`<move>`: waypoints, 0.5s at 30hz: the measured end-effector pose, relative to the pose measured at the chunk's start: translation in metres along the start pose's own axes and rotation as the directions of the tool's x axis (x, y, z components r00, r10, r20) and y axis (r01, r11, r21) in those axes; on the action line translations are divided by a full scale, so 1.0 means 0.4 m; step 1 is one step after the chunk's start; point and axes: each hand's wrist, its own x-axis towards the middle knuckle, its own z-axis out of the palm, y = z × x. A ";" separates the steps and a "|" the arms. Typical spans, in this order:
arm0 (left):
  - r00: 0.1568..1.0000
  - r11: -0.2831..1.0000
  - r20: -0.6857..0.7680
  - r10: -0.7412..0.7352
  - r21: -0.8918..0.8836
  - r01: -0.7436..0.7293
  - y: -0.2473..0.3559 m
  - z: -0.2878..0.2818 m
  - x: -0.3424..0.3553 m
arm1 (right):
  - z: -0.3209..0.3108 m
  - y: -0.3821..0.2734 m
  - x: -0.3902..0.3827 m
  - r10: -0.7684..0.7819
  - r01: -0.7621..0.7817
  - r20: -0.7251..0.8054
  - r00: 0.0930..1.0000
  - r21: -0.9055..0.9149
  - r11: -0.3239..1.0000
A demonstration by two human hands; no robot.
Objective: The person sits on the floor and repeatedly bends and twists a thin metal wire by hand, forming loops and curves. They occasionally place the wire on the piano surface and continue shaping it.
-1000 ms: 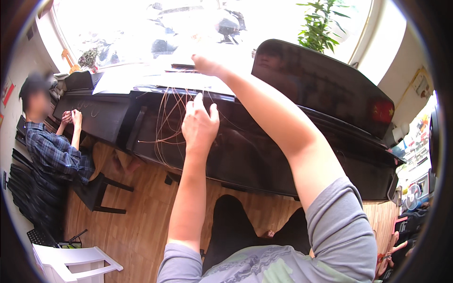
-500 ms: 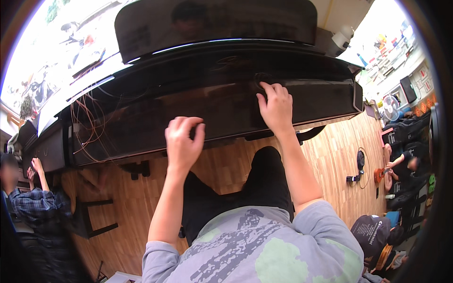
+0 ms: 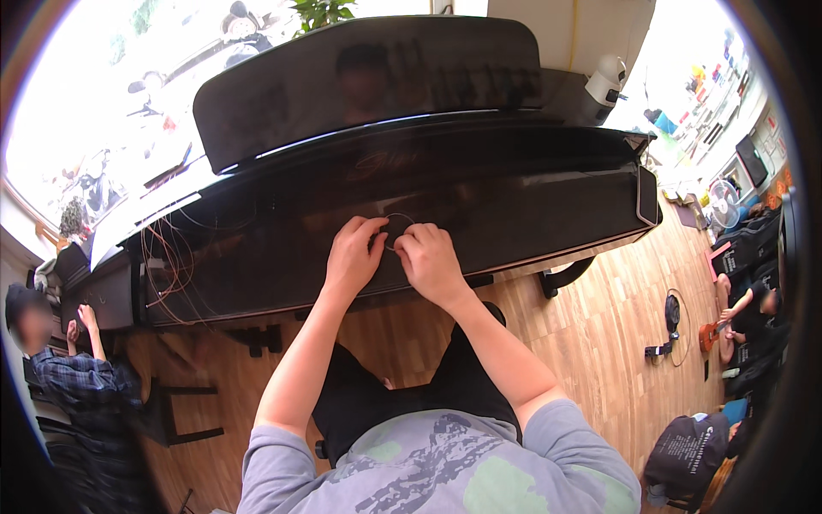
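Both hands are close together over the black closed lid of a piano [image 3: 300,265]. A thin, pale looped string [image 3: 401,214] arches between them. My left hand [image 3: 353,257] is closed, thumb and forefinger pinched at the loop's left side. My right hand [image 3: 430,264] has its fingers bent together on the loop's right side, and a short bit of the string shows below its fingertips. My fingers hide the rest of the loop. Left of my hands, a loose tangle of coppery strings [image 3: 171,274] lies on the lid.
A glossy black music stand [image 3: 368,86] rises behind the lid. A white camera-like device [image 3: 605,79] stands right of it. At far left a person in a plaid shirt [image 3: 68,381] works by a black stool [image 3: 184,415]. A cable and dark stand [image 3: 670,317] lie on the wooden floor [image 3: 591,343].
My right hand has come left and nearer from the back of the lid, bringing the looped string to my left hand. My left hand has moved slightly right. The view has shifted.
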 end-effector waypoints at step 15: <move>0.959 0.961 -0.274 0.068 0.275 0.011 -0.081 -0.007 0.031 | 0.101 0.039 0.152 0.067 -0.074 -0.065 0.996 -0.100 0.992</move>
